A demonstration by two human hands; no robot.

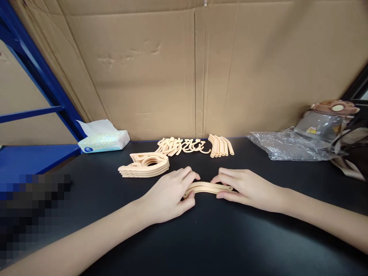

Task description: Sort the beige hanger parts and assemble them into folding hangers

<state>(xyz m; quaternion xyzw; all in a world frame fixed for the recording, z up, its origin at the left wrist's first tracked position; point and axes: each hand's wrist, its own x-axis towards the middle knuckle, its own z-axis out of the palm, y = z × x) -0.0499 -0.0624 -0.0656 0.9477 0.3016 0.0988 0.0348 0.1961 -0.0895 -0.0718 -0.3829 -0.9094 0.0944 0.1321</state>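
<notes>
Two curved beige plastic hanger arms lie side by side just above the black table in front of me. My left hand has its thumb and fingers closed around their left end. At the right end, my right hand pinches them between the thumb in front and the fingers behind. A small hole shows in the right tip of the arms. Beyond my left hand sits a neat stack of beige plastic hanger frames. Behind the held arms are a pile of small beige hooks and a bunch of loose curved arms.
A tissue pack stands at the back left beside a blue metal frame. Cardboard walls off the back of the black table. A clear plastic bag and a brown-lidded bottle occupy the back right.
</notes>
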